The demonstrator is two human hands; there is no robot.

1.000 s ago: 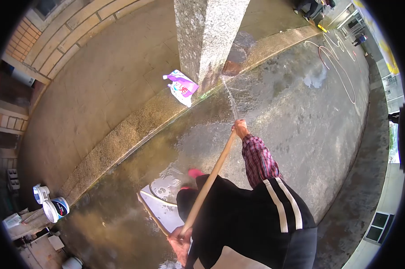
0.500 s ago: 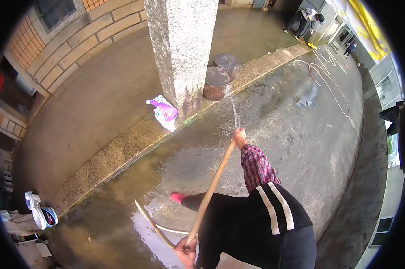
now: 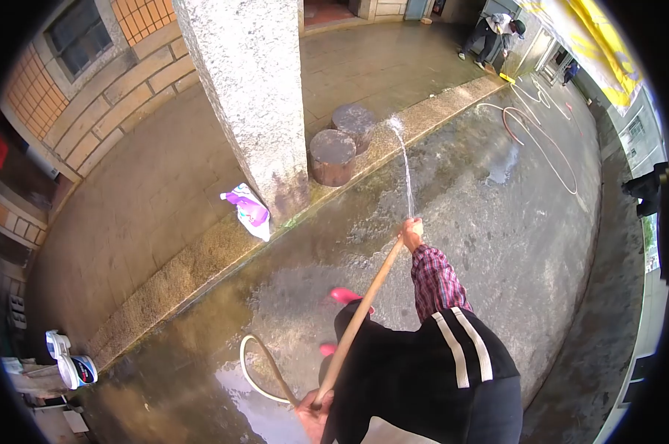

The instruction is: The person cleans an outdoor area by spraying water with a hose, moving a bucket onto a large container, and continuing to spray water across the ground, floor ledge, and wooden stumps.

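Note:
A tan hose (image 3: 362,309) runs diagonally between my two hands. My right hand (image 3: 413,231), below a plaid sleeve, is closed round its front end, and a thin water jet (image 3: 406,166) shoots forward from there. The jet splashes on the stone ledge (image 3: 423,118) beyond two round stumps (image 3: 333,157). Low in the view, my left hand (image 3: 314,419) grips the hose farther back; its fingers show only partly. Beside that hand the hose bends into a loop (image 3: 247,362) over the wet floor. Pink footwear (image 3: 343,296) shows below me.
A stone pillar (image 3: 264,96) rises from the ledge, with a purple-and-white bag (image 3: 249,213) at its base. Two white buckets (image 3: 78,371) stand at the lower left. At the far right, a person (image 3: 493,37) bends near a yellow broom head (image 3: 506,78) and coiled hoses (image 3: 534,126).
The jet now lands farther along the ledge, past the stumps. My right hand has shifted slightly right in view. The trailing hose has curled into a loop, and both feet show.

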